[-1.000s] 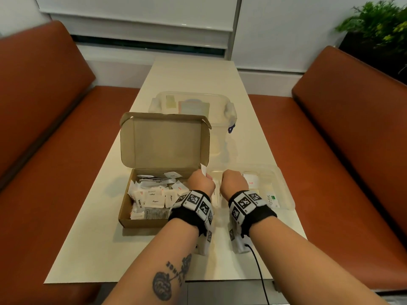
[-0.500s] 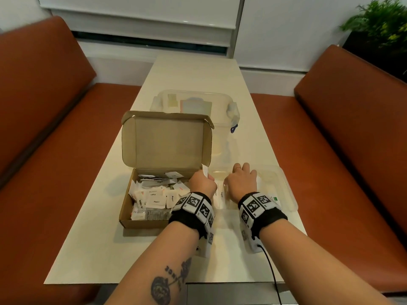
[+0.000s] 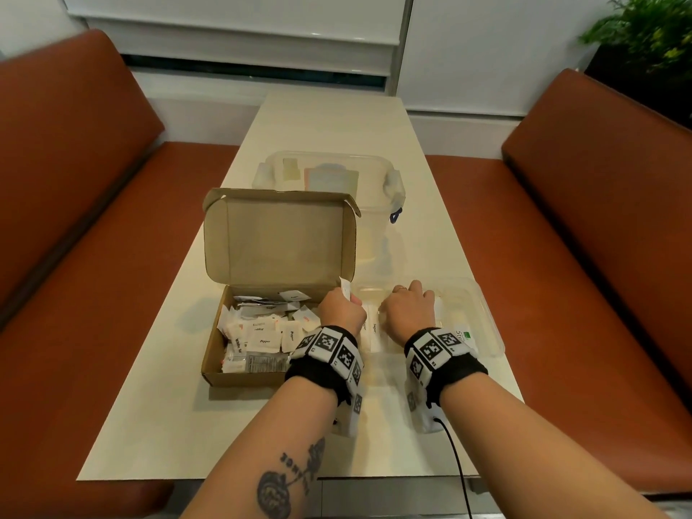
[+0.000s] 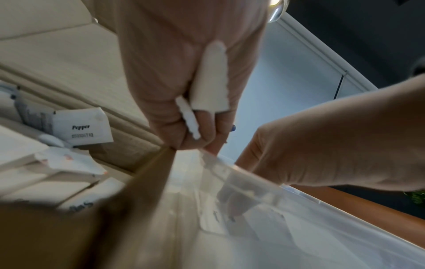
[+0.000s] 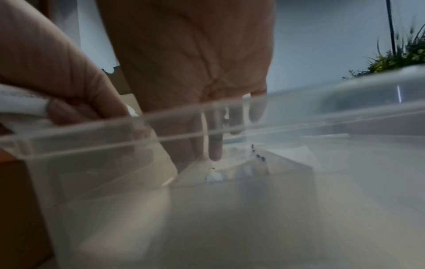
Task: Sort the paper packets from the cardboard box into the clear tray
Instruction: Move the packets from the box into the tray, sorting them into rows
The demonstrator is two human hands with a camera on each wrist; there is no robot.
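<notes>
Our left hand (image 3: 342,307) is curled round a couple of packets (image 4: 210,80) right at the seam between the box (image 3: 239,378) and the tray (image 3: 486,320), probably queued for sorting. Our right hand (image 3: 408,310) has its fingers straight down in the tray, pressing a packet flat. Most packets still sit in the box at 9 o'clock. A lidded tub (image 3: 374,174) sits at 12, box lid upright before it.

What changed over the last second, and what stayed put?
The right hand went from a closed fist at the clear tray's near-left part to fingers extended down inside it, shifting slightly right. The left hand kept gripping white packets at the cardboard box's right edge; box and tray did not move.
</notes>
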